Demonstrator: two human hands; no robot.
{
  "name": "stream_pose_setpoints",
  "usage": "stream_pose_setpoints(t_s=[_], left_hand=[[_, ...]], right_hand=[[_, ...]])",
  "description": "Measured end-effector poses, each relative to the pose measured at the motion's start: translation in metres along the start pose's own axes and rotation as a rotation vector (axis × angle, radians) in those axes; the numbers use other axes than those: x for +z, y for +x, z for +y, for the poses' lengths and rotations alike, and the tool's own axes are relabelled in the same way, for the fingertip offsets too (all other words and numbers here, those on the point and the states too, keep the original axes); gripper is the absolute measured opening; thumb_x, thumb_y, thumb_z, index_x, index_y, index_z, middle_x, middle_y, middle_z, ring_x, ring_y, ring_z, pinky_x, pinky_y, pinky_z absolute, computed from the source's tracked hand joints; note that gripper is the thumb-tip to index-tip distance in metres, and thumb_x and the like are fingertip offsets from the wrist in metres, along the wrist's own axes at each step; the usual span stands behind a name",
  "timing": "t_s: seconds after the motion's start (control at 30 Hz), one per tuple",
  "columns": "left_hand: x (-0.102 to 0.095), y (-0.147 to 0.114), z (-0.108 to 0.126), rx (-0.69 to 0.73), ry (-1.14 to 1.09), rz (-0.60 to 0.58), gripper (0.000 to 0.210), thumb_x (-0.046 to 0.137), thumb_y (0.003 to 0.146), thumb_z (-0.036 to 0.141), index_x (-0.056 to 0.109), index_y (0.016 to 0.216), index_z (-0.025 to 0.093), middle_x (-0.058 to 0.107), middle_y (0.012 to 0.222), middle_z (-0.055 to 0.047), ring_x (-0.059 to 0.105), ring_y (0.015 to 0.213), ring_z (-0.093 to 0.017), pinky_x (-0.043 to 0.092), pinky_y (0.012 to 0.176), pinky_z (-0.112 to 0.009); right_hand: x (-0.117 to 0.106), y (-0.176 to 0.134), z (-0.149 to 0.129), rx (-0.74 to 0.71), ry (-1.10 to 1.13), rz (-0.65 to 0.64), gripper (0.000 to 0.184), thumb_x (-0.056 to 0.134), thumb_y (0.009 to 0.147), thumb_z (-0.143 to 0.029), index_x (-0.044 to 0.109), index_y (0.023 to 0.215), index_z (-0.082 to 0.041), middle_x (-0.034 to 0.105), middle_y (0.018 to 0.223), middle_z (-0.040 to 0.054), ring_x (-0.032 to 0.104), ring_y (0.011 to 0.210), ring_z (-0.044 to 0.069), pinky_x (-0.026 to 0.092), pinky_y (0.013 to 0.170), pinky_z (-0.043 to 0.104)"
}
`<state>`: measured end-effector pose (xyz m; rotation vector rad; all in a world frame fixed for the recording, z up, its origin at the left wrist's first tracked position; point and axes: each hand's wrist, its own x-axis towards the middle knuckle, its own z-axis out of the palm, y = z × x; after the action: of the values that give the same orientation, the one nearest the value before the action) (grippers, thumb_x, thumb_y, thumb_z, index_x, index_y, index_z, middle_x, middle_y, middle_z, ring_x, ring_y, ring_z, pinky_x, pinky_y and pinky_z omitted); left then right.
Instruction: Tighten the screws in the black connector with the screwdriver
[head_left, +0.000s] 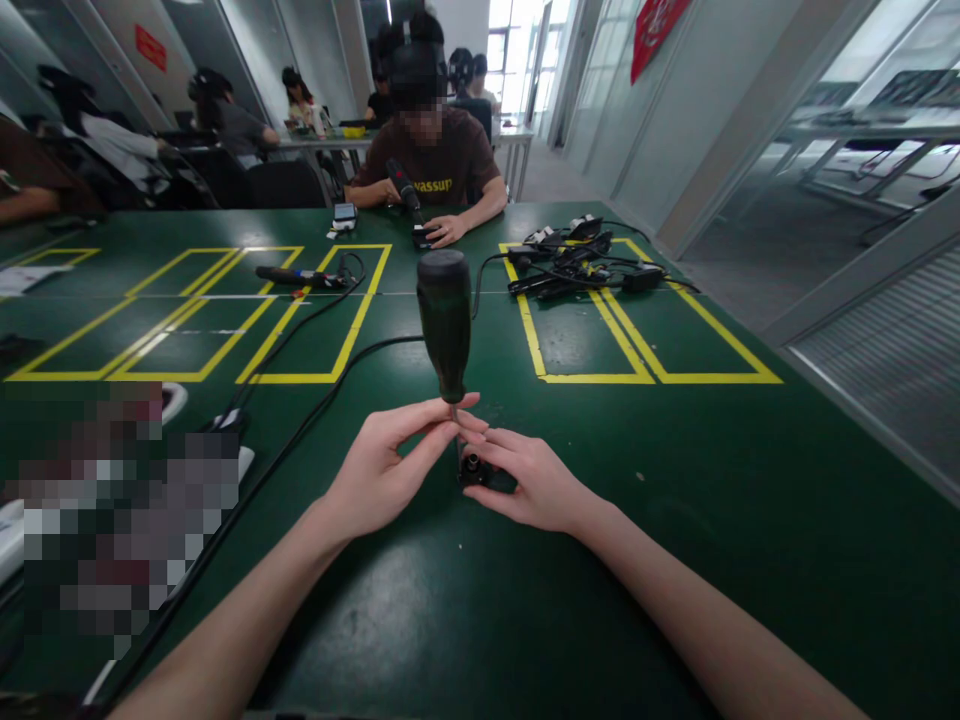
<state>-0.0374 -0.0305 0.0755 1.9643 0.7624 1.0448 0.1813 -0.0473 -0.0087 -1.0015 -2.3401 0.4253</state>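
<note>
A screwdriver (444, 325) with a thick dark handle stands upright, its metal shaft pointing down. My left hand (390, 465) pinches that shaft between thumb and fingers, just below the handle. Beneath it, a small black part (472, 468) with a round metal piece in it rests on the green table. The fingers of my right hand (536, 482) close around the part from the right and hide some of it. The fingertips of both hands nearly meet at the shaft, and the screwdriver's tip is hard to make out.
A pen-shaped power tool (300, 277) with a cable lies at the left, inside yellow tape outlines. Tangled black cables (577, 262) fill the back right. Across the table, a person (431, 160) works on a small black object. Blurred-out items (142, 520) lie at the left.
</note>
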Motion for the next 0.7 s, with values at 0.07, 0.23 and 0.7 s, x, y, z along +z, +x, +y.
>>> stream_pose_setpoints(t_s=[0.07, 0.23, 0.7], left_hand=[[-0.0014, -0.0006, 0.0, 0.004, 0.012, -0.01, 0.023, 0.058, 0.1, 0.023, 0.081, 0.099, 0.017, 0.083, 0.103, -0.009, 0.076, 0.117, -0.025, 0.062, 0.104, -0.036], [-0.0024, -0.0025, -0.0023, -0.002, 0.056, -0.032, 0.023, 0.06, 0.1, 0.024, 0.08, 0.104, 0.016, 0.083, 0.105, -0.01, 0.079, 0.108, -0.023, 0.064, 0.099, -0.033], [0.0041, -0.0058, -0.0044, 0.076, 0.117, 0.015, 0.014, 0.07, 0.094, 0.023, 0.082, 0.095, 0.017, 0.083, 0.088, -0.008, 0.078, 0.079, -0.018, 0.063, 0.074, -0.027]], right_hand=[[-0.0003, -0.0003, 0.0005, 0.003, 0.007, -0.008, 0.027, 0.073, 0.094, -0.034, 0.068, 0.117, -0.02, 0.073, 0.113, 0.012, 0.072, 0.099, 0.025, 0.06, 0.082, 0.036], [0.0006, -0.001, 0.0015, 0.002, 0.03, -0.019, 0.032, 0.072, 0.096, -0.035, 0.068, 0.123, -0.02, 0.073, 0.116, 0.0128, 0.072, 0.102, 0.026, 0.06, 0.089, 0.039], [0.0, -0.0004, 0.0015, 0.025, 0.133, 0.005, 0.036, 0.072, 0.092, -0.028, 0.066, 0.126, -0.021, 0.072, 0.108, 0.0091, 0.072, 0.097, 0.024, 0.059, 0.086, 0.036]])
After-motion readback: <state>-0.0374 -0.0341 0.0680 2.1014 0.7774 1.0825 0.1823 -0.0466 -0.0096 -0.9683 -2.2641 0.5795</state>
